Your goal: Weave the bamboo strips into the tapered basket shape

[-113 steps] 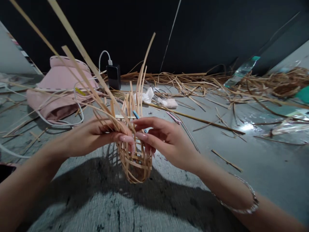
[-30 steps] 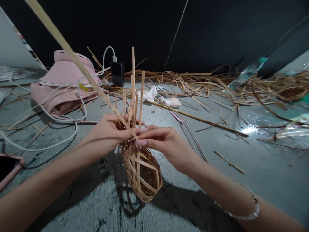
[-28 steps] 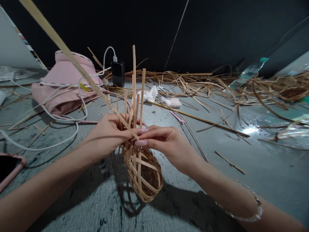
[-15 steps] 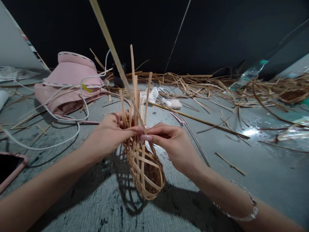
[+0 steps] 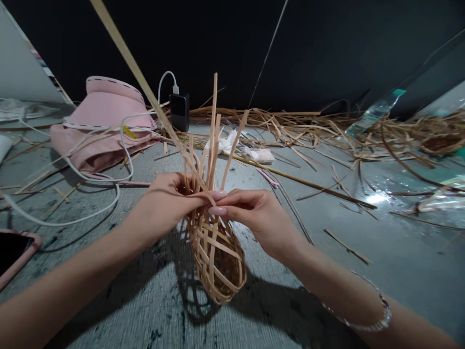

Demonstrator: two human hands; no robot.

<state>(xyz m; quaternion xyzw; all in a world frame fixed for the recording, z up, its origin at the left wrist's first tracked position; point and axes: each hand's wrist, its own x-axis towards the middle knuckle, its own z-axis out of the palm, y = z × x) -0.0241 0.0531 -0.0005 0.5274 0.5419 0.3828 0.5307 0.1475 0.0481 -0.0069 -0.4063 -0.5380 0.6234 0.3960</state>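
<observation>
A small open-weave basket (image 5: 218, 261) of pale flat strips hangs tilted over the grey surface, its rounded end low and toward me. Several loose strip ends stand up from its far end. My left hand (image 5: 170, 196) is closed around that far end, thumb stretched across the strips; its other fingers are partly hidden behind them. My right hand (image 5: 257, 213) pinches a long strip (image 5: 145, 87) between thumb and forefinger, right at my left thumb tip. From the pinch this strip slants up and left, out of view.
A pink visor hat (image 5: 109, 109) lies at left, a white cable (image 5: 80, 223) looping past it. Behind stands a black power bank (image 5: 179, 111). Cut strips (image 5: 290, 126) are heaped along the dark wall with a plastic bottle (image 5: 376, 111). A phone (image 5: 16, 257) sits at left.
The long strip's upper part has swung left, uncovering the power bank. The upright strip ends have leaned to the right, and the basket has turned slightly. Both hands keep their hold.
</observation>
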